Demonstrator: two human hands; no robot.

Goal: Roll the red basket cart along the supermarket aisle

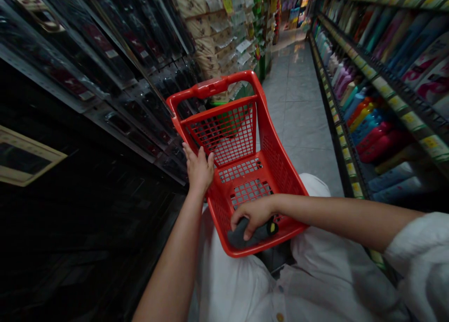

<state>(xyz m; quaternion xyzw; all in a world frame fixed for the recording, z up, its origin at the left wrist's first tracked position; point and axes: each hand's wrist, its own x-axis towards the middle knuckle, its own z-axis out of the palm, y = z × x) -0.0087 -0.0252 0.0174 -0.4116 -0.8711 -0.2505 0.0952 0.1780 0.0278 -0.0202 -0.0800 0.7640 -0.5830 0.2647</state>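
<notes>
A red plastic shopping basket (220,112) with grid walls stands tilted between my knees, its handle (212,85) at the far end. My left hand (199,170) rests against the basket's left rim, fingers stretched out and holding nothing. Inside the near end of the basket, my right hand (257,213) curls its fingers and thumb around a dark grey item (235,237). That item lies along the near wall and shows a round black end with yellow at its right. My right hand covers part of it, so its exact kind cannot be made out.
Packaged dark goods (115,55) hang on a rack at the left, with beige packs (206,27) beyond. A shelf (382,85) of colourful bottles lines the right side. Grey floor tiles (294,88) run along the aisle between. A green container (229,120) shows behind the basket's far wall.
</notes>
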